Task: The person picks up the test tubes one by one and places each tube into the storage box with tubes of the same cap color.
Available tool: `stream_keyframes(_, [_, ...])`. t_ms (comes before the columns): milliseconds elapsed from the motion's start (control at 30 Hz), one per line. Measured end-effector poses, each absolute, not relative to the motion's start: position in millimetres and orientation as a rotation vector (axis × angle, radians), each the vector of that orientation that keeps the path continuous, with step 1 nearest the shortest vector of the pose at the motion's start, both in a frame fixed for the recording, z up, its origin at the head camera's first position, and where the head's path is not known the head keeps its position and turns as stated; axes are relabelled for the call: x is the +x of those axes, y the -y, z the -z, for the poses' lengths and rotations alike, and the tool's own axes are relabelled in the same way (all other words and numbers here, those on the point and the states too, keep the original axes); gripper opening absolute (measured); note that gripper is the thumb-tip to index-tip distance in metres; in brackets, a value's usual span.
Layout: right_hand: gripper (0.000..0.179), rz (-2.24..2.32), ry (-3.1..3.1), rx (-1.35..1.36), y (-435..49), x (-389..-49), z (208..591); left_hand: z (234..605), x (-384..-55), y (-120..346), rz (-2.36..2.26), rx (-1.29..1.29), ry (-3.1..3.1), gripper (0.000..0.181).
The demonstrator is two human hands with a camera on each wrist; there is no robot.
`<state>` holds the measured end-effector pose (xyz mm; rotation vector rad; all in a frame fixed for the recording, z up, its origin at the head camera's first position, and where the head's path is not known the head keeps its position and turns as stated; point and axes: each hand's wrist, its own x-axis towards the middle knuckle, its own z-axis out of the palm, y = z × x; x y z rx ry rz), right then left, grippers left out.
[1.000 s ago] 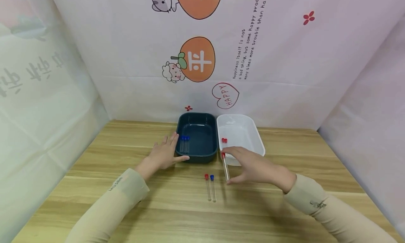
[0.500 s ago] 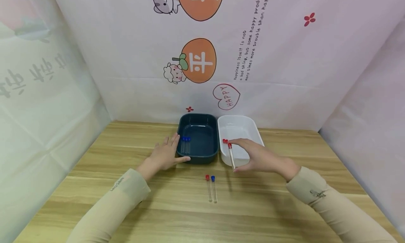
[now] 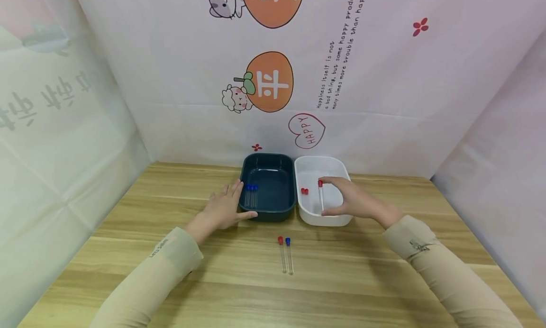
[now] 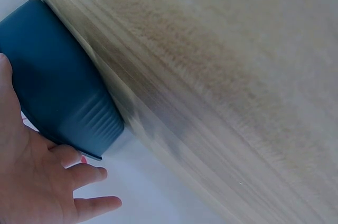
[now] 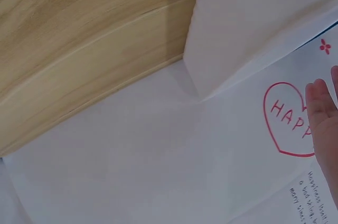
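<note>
The held tube has moved farther over the white tray.

Around the loose tubes on the table, bare wood is offering passage from five to seven o'clock. The left hand is blocking ten, the right hand two; the dark tray and white tray are standing toward twelve and one. Blue-capped tubes are filling the dark tray's eight o'clock; room is lying toward three. A held tube is obstructing the white tray's middle.
</note>
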<state>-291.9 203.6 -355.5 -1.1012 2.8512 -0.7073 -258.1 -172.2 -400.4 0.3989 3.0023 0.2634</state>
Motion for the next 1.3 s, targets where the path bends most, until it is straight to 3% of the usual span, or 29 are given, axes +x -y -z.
stream_keyframes(567, [0.092,0.503,-2.851,-0.848,-199.0,-319.4,366.8,401.5,-257.2,171.9,-0.26,0.399,-3.006,0.109])
stream_keyframes(1300, [0.09,0.403,-2.803,-0.878,-189.7,-345.5,390.2,400.5,-257.6,171.6,-0.246,0.393,-3.01,0.109])
